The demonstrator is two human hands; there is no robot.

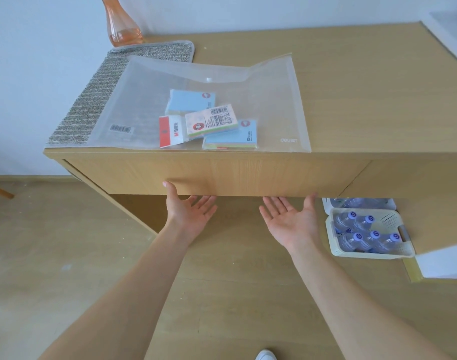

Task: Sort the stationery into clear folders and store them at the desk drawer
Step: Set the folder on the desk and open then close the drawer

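Note:
A clear folder lies flat at the desk's front edge, its snap flap at the far side. Inside it sit several packs of sticky notes in blue and mixed colours, plus a red-and-white packet. Below it is the wooden drawer front, which looks closed. My left hand is palm-up under the drawer's bottom edge, thumb on the front face, fingertips hidden beneath. My right hand is palm-up under the same edge further right, its fingertips hidden too.
A woven grey mat lies under the folder's left part. An orange glass vase stands at the back left. On the floor to the right, a cream basket holds several water bottles. The wooden desk top extends to the right.

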